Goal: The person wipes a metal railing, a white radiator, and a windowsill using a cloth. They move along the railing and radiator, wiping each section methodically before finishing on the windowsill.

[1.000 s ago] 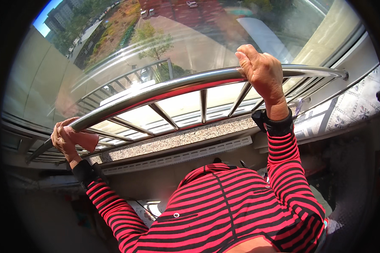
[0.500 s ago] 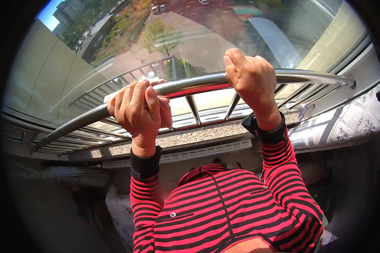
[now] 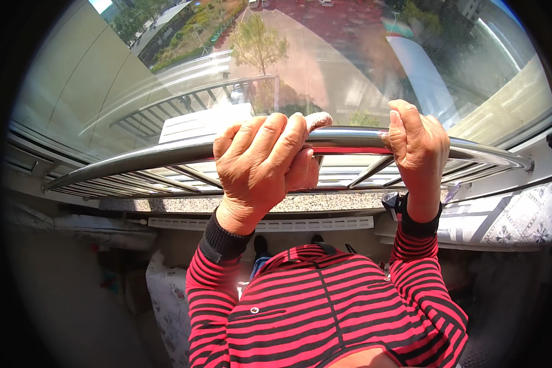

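Clasping a bowed rail [image 3: 352,136] running left to right, the left hand [image 3: 259,162], holding cloth [image 3: 318,121], and right hand [image 3: 421,152] curl their fingers [image 3: 291,138].

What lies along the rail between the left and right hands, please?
In the head view, an end of the cloth sticks out beside the left hand; from there, bare rail runs to the right hand.

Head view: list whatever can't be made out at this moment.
- Pink cloth, head view: mostly hidden by the left hand; its full shape can't be told.
- Metal rail, head view: its stretch under the right hand is covered.
- Blue trousers, head view: mostly covered by the striped top.
- White car, head view: too small for detail.
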Available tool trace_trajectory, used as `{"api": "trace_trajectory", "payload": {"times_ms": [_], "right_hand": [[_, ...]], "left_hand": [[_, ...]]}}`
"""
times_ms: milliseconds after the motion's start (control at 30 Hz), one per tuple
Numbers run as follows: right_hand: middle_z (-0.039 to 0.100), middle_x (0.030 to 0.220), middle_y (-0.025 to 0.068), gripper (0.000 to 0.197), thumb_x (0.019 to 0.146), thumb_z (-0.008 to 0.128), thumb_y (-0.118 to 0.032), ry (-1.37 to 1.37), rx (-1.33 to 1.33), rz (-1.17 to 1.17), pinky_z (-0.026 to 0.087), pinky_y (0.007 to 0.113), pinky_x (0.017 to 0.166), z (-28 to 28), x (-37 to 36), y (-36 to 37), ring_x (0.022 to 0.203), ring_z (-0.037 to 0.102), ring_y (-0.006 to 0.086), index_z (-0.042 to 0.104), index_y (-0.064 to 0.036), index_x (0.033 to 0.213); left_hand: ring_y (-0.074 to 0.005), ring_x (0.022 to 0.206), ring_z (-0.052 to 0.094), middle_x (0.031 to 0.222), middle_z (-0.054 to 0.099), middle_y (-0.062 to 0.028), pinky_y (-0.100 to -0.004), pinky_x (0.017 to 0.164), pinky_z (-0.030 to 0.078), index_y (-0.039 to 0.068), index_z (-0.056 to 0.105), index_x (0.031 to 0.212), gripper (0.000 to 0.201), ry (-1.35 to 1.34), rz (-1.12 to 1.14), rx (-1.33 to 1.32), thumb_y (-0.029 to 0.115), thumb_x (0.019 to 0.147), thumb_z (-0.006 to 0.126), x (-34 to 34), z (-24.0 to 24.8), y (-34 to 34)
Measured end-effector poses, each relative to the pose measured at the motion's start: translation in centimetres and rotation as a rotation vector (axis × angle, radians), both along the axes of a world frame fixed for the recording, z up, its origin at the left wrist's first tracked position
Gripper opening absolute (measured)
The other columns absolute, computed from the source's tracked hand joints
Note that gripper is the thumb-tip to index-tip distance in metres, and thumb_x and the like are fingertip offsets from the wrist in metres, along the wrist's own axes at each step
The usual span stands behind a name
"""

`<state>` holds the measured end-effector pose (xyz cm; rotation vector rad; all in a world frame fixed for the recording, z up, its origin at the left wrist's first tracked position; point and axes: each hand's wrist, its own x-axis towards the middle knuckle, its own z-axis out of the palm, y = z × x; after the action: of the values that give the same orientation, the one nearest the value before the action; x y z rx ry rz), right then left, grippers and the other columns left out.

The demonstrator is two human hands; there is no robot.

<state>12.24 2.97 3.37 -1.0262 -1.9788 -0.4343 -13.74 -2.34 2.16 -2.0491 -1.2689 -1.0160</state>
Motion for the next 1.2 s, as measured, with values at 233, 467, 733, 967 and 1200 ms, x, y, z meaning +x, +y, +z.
{"api": "trace_trajectory", "payload": {"times_ms": [233, 467, 733, 967, 1200], "right_hand": [[0.066, 0.077, 0.0058, 0.013, 0.1, 0.065, -0.011, 0.509, -0.567, -0.095, 0.051, 0.032, 0.065, 1.5, -2.9, -1.7, 0.071, 0.064, 0.0148, 0.068, -0.0056, 0.111], [0.071, 0.09, 0.0134, 0.022, 0.093, 0.074, -0.01, 0.164, -0.207, 0.144, 0.051, 0.038, 0.073, 2.6, -18.2, -3.0, 0.079, 0.065, 0.0301, 0.068, -0.001, 0.113], [0.065, 0.076, 0.0032, 0.043, 0.086, 0.073, -0.046, -0.23, -0.314, 0.167, 0.047, 0.039, 0.068, 2.3, -32.2, -4.1, 0.072, 0.064, 0.026, 0.064, -0.0067, 0.101], [0.058, 0.069, 0.0033, 0.041, 0.085, 0.076, -0.043, -0.188, -0.202, 0.138, 0.045, 0.039, 0.065, 2.0, -32.8, -3.8, 0.065, 0.06, 0.0262, 0.065, -0.0056, 0.099], [0.058, 0.069, 0.004, 0.04, 0.083, 0.079, -0.037, -0.185, -0.175, 0.152, 0.045, 0.039, 0.064, 1.9, -32.5, -4.0, 0.064, 0.059, 0.0243, 0.065, -0.004, 0.102]], "left_hand": [[-0.0274, 0.1, 0.068, 0.107, 0.072, -0.0088, -0.0405, 0.095, 0.043, 0.006, 0.073, 0.11, 0.036, -0.024, 0.159, 0.034, 0.038, 0.098, 0.062, -17.8, -0.8, -2.5], [-0.032, 0.094, 0.068, 0.099, 0.072, -0.0132, -0.0424, 0.094, 0.046, 0.002, 0.072, 0.104, 0.048, -0.018, 0.188, 0.019, 0.04, 0.107, 0.043, -35.9, -0.5, -4.4], [-0.0296, 0.096, 0.062, 0.098, 0.069, -0.0124, -0.0433, 0.094, 0.046, 0.003, 0.07, 0.097, 0.055, -0.351, 0.314, -0.108, 0.04, 0.107, 0.032, -50.6, -1.3, -7.0], [-0.0242, 0.095, 0.064, 0.101, 0.067, -0.0128, -0.0398, 0.091, 0.05, -0.001, 0.068, 0.103, 0.056, -0.561, 0.231, -0.092, 0.043, 0.108, 0.034, -54.3, -2.3, -6.3], [-0.0274, 0.091, 0.06, 0.091, 0.068, -0.0118, -0.0424, 0.094, 0.045, 0.002, 0.069, 0.089, 0.051, -0.383, 0.349, -0.056, 0.034, 0.105, 0.034, -46.1, -0.7, -5.8]]}}
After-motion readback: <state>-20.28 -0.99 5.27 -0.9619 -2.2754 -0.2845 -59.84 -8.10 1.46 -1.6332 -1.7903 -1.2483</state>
